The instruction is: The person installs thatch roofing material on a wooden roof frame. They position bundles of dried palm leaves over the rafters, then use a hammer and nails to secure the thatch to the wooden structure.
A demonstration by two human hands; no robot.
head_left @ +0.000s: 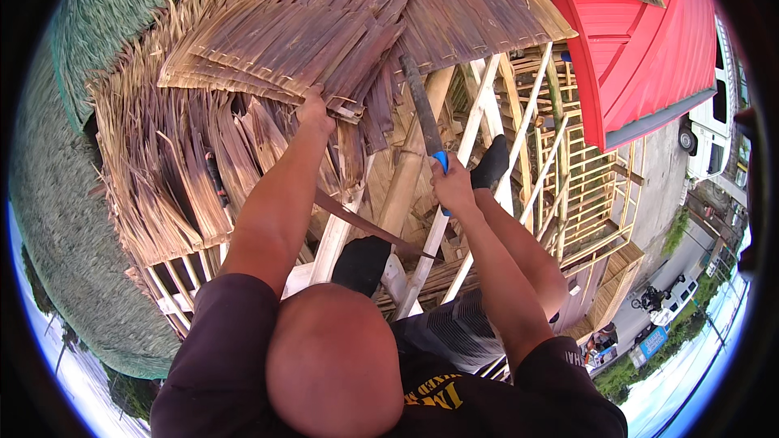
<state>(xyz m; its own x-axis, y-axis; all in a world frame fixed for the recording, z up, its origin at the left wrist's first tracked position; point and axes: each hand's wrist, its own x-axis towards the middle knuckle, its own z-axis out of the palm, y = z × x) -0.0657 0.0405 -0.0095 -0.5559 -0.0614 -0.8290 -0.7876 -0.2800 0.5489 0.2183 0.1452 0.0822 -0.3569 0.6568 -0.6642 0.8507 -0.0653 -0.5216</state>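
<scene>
My left hand (315,112) is closed on the lower edge of a brown palm-thatch panel (276,53), near its right corner. My right hand (454,186) wraps round the blue handle of a long grey blade (422,109). The blade points up and away, its far end meeting the underside of another thatch panel (479,12). Whether it is a saw or a machete I cannot tell. A loose brown leaf strip (365,223) hangs below my left forearm, across the pale roof timbers (438,231).
My feet in black socks (361,266) are among the open timbers and bamboo poles (398,186). A dark-handled tool (216,178) lies in the thatch at left. At right are a red metal roof (649,57), a bamboo lattice (588,186) and a road with vehicles below.
</scene>
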